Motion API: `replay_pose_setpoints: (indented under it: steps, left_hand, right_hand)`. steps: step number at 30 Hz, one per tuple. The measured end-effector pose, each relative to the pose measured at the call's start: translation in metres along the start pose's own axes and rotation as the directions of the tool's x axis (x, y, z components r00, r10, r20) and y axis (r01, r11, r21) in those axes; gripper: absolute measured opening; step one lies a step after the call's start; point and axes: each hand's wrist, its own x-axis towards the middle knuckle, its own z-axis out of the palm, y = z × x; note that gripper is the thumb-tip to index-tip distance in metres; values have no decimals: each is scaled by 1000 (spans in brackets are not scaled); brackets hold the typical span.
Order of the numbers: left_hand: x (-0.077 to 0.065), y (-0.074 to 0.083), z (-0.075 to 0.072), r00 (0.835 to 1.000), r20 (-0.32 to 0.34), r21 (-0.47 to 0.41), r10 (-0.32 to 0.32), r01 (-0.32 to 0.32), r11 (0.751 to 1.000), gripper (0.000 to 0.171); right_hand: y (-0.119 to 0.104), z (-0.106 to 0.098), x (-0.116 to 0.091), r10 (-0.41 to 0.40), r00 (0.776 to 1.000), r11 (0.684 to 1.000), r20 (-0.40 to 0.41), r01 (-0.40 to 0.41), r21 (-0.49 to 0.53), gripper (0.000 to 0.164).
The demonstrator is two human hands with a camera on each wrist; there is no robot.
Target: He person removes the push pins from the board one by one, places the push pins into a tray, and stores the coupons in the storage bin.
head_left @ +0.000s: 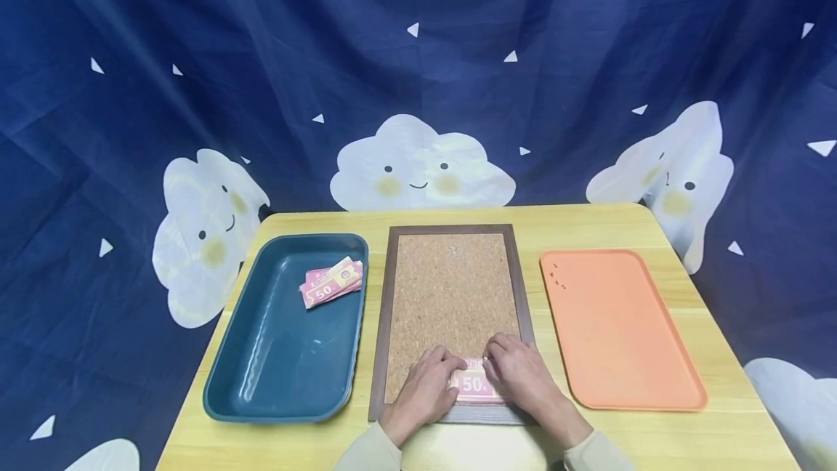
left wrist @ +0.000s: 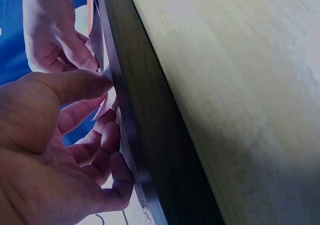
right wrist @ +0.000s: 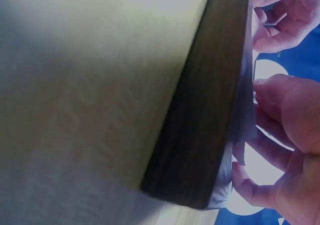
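A pink and cream paper coupon (head_left: 472,385) printed with "50" lies at the near end of a brown-framed cork board (head_left: 451,296). My left hand (head_left: 428,385) pinches its left side between thumb and fingers. On the opposite side, my right hand (head_left: 519,373) pinches the coupon's right edge. Both wrist views show the left hand (left wrist: 60,140) and right hand (right wrist: 285,140) at the board's near frame, with loose paper edges lifting between the fingers. How many sheets they hold cannot be told.
A dark teal tray (head_left: 261,355) at left holds a fanned pile of similar coupons (head_left: 332,282). An orange tray (head_left: 624,333) at right has several tiny dark items near its far left corner. Some small shiny bits (head_left: 453,248) sit on the cork's far end.
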Motion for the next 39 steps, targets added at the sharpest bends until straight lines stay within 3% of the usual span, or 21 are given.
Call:
replay_pose_setpoints:
  steps: [14,26,33,39]
  left_hand:
    - [5,1,-4,1000,-1,-19,17,-17,1000,31]
    - [8,2,-13,999,-23,-175,28,-32,984,30]
    - [7,1,-15,999,-30,-238,34,-40,970,33]
    - [0,-1,-24,1000,-27,-285,-9,1,958,33]
  right_hand:
    - [8,-5,7,-87,993,993,-82,93,77,8]
    - [14,-25,14,29,1000,996,-7,-29,85,6]
    - [19,-29,13,46,998,994,-47,-41,98,9]
    - [24,-31,9,114,993,990,-44,-109,94,10]
